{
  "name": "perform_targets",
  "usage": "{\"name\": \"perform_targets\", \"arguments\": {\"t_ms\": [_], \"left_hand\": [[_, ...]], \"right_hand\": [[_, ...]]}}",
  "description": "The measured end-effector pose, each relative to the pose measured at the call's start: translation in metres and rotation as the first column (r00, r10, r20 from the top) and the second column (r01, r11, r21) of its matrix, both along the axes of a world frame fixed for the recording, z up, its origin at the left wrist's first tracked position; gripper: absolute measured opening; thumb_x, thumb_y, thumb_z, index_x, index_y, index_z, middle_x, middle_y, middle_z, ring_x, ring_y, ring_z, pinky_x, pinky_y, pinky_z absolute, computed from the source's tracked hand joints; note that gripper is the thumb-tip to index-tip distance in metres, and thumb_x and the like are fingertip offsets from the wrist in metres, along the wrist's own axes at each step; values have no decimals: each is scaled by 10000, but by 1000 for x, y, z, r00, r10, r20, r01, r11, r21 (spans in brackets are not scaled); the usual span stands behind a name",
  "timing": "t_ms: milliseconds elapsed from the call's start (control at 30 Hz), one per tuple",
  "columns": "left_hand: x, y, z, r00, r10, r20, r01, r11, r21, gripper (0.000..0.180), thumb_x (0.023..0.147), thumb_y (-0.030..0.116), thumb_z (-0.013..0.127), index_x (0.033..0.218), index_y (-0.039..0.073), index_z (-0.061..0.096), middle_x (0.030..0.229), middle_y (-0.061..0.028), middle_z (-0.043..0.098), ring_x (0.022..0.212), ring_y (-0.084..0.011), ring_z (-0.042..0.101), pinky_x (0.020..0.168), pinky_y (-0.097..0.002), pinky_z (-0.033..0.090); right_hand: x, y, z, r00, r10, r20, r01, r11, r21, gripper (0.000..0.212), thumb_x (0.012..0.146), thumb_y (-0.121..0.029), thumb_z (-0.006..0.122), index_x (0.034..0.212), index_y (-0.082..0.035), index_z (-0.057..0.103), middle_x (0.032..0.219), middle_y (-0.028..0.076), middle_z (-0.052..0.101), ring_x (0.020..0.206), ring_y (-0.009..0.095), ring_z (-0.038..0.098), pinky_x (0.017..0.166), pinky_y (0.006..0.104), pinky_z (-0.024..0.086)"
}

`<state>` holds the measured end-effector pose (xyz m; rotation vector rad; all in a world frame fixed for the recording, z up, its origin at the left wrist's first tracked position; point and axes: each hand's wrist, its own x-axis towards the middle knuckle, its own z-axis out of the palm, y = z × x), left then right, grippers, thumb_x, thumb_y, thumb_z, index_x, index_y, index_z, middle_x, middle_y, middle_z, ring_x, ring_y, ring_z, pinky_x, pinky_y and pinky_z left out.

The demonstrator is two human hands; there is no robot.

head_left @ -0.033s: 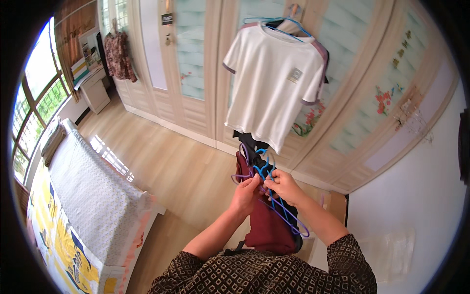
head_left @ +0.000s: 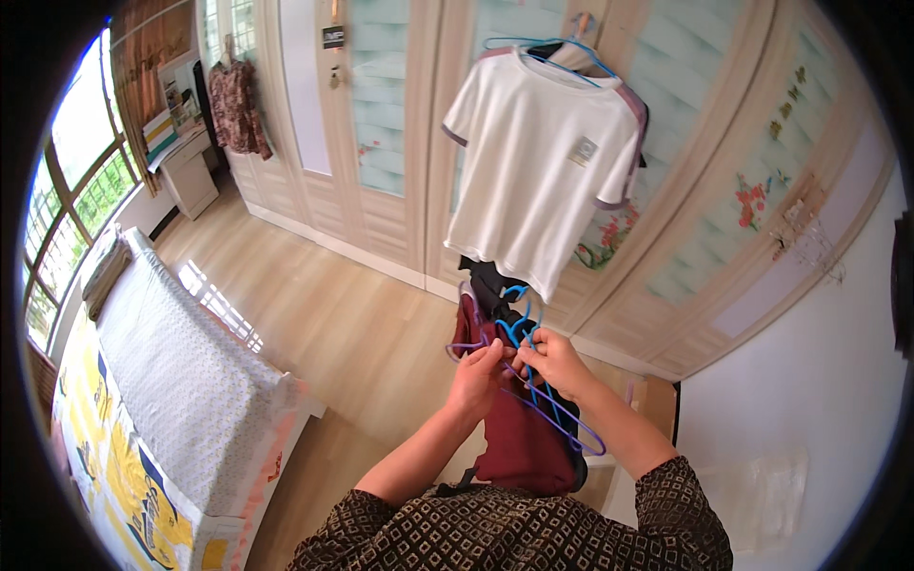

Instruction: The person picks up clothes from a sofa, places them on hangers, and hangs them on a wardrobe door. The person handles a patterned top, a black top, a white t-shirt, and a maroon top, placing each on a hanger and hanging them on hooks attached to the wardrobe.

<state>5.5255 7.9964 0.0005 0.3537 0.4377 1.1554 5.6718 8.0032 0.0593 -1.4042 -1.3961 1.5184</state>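
In front of my body I hold a small group of plastic clothes hangers, some blue and some purple. My left hand (head_left: 478, 377) pinches a purple hanger (head_left: 564, 419) with thumb and forefinger, while that hanger's long end slants down to the right below my other hand. My right hand (head_left: 555, 365) is closed around the blue hangers (head_left: 515, 329), whose hooks stick up toward the wardrobe. The two hands almost touch, and the exact grip of the inner fingers is hidden. Beneath them lies a maroon garment (head_left: 522, 440) with black cloth beside it.
A white T-shirt (head_left: 543, 157) hangs on a blue hanger against the wardrobe (head_left: 400, 214). Farther left hangs a patterned garment (head_left: 238, 109). A bed-like piece with a pale cover (head_left: 190, 371) stands at left. A cardboard box (head_left: 657, 409) sits by the right wall.
The whole view has shifted slightly, so the T-shirt and wardrobe appear a little lower and more to the right. Both hands keep nearly the same hold on the hangers.
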Motion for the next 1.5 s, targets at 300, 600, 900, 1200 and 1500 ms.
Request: {"name": "perform_targets", "arguments": {"t_ms": [300,600,900,1200,1500], "left_hand": [[-137,17,-5,934,-273,232,219,948,233,422,925,414,312,810,62,514,789,-91,548,302,-94,246,273,-206,230],[-207,59,26,957,115,-265,-34,955,293,444,929,388,307,1178,35,411,887,-102,562,564,-153,536,431,-238,456],[-271,172,16,734,260,-627,-13,929,370,252,947,231,314,1083,36,397,897,-54,595,650,-113,538,610,-246,442],[-341,273,18,751,487,-445,-266,841,472,246,935,180,372,1133,34,375,812,-66,571,774,-137,561,740,-257,449],[-429,367,27,800,542,-257,-474,834,283,198,910,177,439,1090,95,422,819,-37,541,727,-124,553,646,-236,457]], "right_hand": [[-110,58,9,988,72,-134,-67,997,39,122,867,-169,516,862,-56,470,727,66,572,614,109,527,494,250,477],[-212,151,25,947,111,-303,-123,992,-22,149,858,-141,518,920,-7,495,826,107,591,679,145,566,583,302,520],[-322,260,23,880,300,-368,-329,944,-19,185,849,-82,490,1003,17,467,947,127,598,800,162,561,681,306,497],[-406,355,31,794,478,-377,-490,869,69,252,883,-121,459,1089,18,421,1013,133,568,784,155,572,595,247,494],[-465,444,14,771,634,-65,-597,755,270,340,879,-182,507,1145,21,451,1019,85,555,794,104,548,627,222,451]]}}
